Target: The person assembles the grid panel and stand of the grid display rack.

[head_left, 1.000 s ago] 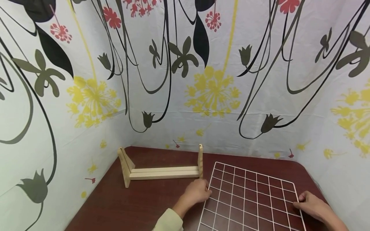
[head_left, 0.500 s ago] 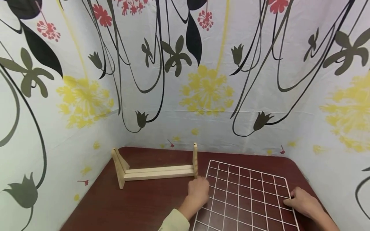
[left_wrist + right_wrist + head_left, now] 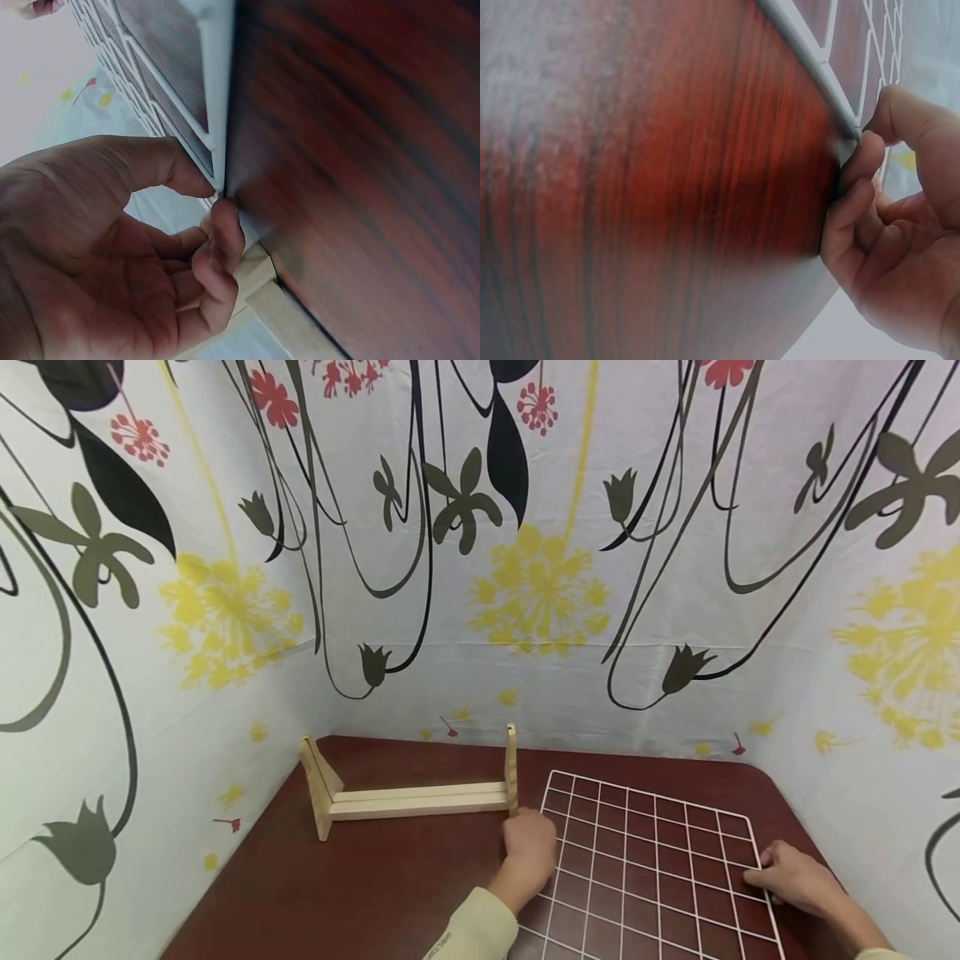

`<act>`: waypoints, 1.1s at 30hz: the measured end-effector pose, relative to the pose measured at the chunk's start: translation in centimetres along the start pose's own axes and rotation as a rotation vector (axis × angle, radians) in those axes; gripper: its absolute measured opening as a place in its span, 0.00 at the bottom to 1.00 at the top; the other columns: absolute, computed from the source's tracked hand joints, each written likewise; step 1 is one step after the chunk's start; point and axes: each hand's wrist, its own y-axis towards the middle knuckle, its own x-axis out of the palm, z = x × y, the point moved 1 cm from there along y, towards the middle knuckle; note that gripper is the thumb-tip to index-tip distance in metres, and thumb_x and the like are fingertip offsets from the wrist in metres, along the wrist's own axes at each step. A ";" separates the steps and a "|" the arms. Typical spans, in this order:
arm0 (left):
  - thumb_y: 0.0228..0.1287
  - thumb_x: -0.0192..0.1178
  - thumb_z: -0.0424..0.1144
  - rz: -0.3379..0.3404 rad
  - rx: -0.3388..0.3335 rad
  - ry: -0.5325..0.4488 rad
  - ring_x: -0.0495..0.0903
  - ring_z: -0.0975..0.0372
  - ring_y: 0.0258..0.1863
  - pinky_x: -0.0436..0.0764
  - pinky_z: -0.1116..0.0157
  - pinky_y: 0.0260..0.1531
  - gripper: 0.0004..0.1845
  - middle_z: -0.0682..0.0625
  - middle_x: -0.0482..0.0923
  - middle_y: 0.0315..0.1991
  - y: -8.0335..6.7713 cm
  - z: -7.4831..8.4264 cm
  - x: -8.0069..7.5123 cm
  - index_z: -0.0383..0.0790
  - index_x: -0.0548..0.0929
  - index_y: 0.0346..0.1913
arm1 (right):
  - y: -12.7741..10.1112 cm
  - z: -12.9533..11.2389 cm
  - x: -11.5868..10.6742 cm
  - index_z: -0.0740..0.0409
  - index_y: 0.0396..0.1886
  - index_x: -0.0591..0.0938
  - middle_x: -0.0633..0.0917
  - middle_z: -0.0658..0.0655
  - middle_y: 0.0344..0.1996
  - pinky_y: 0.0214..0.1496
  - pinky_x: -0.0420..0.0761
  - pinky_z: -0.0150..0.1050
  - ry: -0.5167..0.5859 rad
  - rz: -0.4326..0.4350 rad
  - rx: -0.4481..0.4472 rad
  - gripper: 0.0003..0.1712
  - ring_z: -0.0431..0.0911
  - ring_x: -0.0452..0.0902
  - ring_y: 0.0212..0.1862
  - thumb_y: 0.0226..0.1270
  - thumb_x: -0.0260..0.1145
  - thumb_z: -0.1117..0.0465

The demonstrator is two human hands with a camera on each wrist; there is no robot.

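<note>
Wire grid panel [image 3: 645,860] lies flat, left hand [image 3: 529,847] pinching its 9 o'clock edge, right hand [image 3: 795,878] its 3 o'clock edge.

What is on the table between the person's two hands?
In the head view, only the white wire grid spans the space between the left hand and the right hand. Each hand pinches one side edge, with dark table showing through the grid.

At six o'clock the head view's edge cuts off the wire grid [image 3: 645,868]. The left hand [image 3: 529,852] hides its near-left rim, and the counter [image 3: 630,187] blurs in the wrist views.
</note>
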 end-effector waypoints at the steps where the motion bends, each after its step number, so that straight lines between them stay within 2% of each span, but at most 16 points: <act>1: 0.55 0.76 0.49 -0.003 -0.011 0.004 0.79 0.63 0.30 0.79 0.61 0.25 0.08 0.52 0.83 0.29 0.1 0.2 0.1 0.50 0.92 0.34 | 0.0 0.2 -0.1 0.55 0.27 0.72 0.77 0.47 0.14 0.26 0.72 0.35 0.027 -0.010 -0.007 0.15 0.41 0.77 0.20 0.61 0.69 0.55; 4: 0.55 0.76 0.50 -0.038 0.003 0.001 0.81 0.64 0.31 0.80 0.61 0.26 0.07 0.54 0.85 0.30 0.7 0.5 0.2 0.53 0.92 0.33 | -0.3 0.7 -0.5 0.59 0.31 0.70 0.76 0.48 0.14 0.23 0.74 0.33 0.127 -0.054 -0.022 0.14 0.39 0.74 0.19 0.64 0.67 0.57; 7: 0.53 0.76 0.52 -0.103 0.071 -0.027 0.83 0.64 0.30 0.81 0.62 0.25 0.08 0.57 0.87 0.31 1.6 0.2 0.0 0.56 0.91 0.31 | -0.6 0.9 -1.0 0.62 0.35 0.68 0.75 0.49 0.14 0.21 0.74 0.33 0.211 -0.089 -0.040 0.15 0.37 0.72 0.18 0.67 0.65 0.59; 12: 0.53 0.75 0.55 -0.216 0.132 -0.068 0.85 0.63 0.31 0.82 0.63 0.25 0.10 0.58 0.88 0.32 2.3 -1.0 0.1 0.54 0.90 0.30 | -0.8 0.5 -0.9 0.65 0.39 0.66 0.75 0.49 0.18 0.23 0.76 0.33 0.259 -0.113 -0.057 0.15 0.37 0.73 0.20 0.70 0.62 0.60; 18: 0.52 0.76 0.55 -0.179 0.141 -0.104 0.86 0.62 0.32 0.81 0.63 0.24 0.12 0.57 0.87 0.31 2.1 -1.5 0.6 0.52 0.89 0.29 | -0.9 0.6 -0.8 0.65 0.40 0.66 0.76 0.48 0.23 0.28 0.79 0.32 0.293 -0.128 -0.057 0.13 0.38 0.75 0.23 0.74 0.60 0.61; 22: 0.53 0.75 0.52 -0.151 0.114 -0.193 0.86 0.60 0.30 0.82 0.61 0.23 0.14 0.53 0.85 0.30 2.1 -1.6 0.7 0.46 0.87 0.34 | -1.0 1.5 -1.1 0.66 0.41 0.68 0.75 0.46 0.22 0.28 0.79 0.32 0.335 -0.130 -0.098 0.10 0.35 0.74 0.23 0.77 0.58 0.63; 25: 0.54 0.72 0.48 -0.155 0.065 -0.352 0.86 0.56 0.30 0.83 0.60 0.25 0.15 0.49 0.85 0.32 2.1 -1.9 1.0 0.42 0.85 0.38 | -1.1 2.3 -1.0 0.65 0.40 0.68 0.75 0.43 0.20 0.28 0.78 0.31 0.367 -0.121 -0.128 0.08 0.34 0.73 0.23 0.79 0.56 0.65; 28: 0.57 0.67 0.46 -0.168 0.016 -0.560 0.85 0.54 0.29 0.82 0.59 0.26 0.20 0.46 0.85 0.34 2.0 -2.3 1.4 0.36 0.83 0.48 | -1.2 2.9 -0.7 0.65 0.40 0.68 0.75 0.43 0.20 0.27 0.77 0.32 0.391 -0.087 -0.147 0.07 0.34 0.74 0.23 0.80 0.56 0.67; 30: 0.60 0.65 0.46 -0.164 -0.008 -0.709 0.82 0.55 0.27 0.80 0.59 0.26 0.21 0.45 0.84 0.32 1.9 -2.5 1.5 0.35 0.80 0.50 | -1.3 3.2 -0.4 0.65 0.41 0.68 0.75 0.42 0.21 0.27 0.78 0.32 0.404 -0.055 -0.146 0.07 0.34 0.74 0.23 0.80 0.56 0.68; 33: 0.68 0.61 0.44 -0.183 -0.038 -1.033 0.84 0.60 0.26 0.79 0.62 0.25 0.14 0.48 0.87 0.31 1.7 -2.7 1.5 0.37 0.75 0.46 | -1.5 3.1 -0.1 0.65 0.41 0.68 0.76 0.42 0.23 0.28 0.80 0.33 0.422 -0.017 -0.129 0.06 0.35 0.75 0.24 0.79 0.57 0.68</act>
